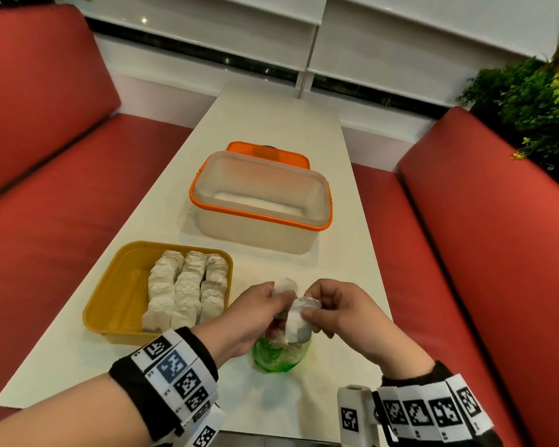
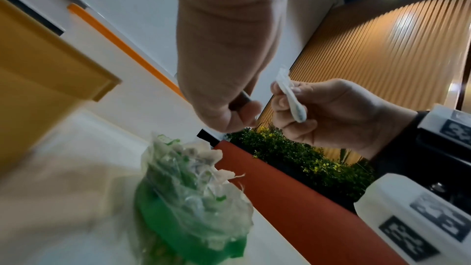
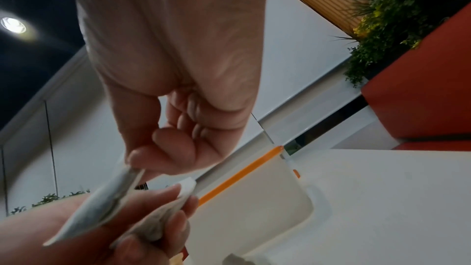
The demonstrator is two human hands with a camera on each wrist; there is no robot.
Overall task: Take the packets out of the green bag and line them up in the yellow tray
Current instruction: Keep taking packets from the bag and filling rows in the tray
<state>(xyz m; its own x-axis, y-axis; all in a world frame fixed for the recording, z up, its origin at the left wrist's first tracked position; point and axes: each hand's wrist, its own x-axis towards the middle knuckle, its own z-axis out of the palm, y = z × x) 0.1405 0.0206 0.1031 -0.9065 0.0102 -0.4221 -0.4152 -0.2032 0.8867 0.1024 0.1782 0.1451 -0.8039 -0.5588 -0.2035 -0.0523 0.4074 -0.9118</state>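
While both my hands hover just above the green bag (image 1: 276, 354), I'm mid-step: packets are out of the bag and not yet in the yellow tray (image 1: 117, 285). My left hand (image 1: 255, 314) pinches one white packet (image 1: 284, 287) at its fingertips; my right hand (image 1: 346, 312) pinches a second packet (image 1: 299, 321) between thumb and forefinger, hanging down toward the bag mouth. The two packets touch or overlap, can't tell if they're stuck together. Tray sits to my left on the counter (image 1: 304, 130), three rows of packets (image 1: 184, 288) filling its right part, left part bare. Next move, I'd judge: separate the two, carry one left, lay it flat starting a fourth row beside the others. Clear tub with orange rim (image 1: 260, 201) stands further back, not involved. Hard to make out: what remains in the bag, since it's crumpled and blurred in the left wrist view; left fingertips are mostly hidden behind the packets.
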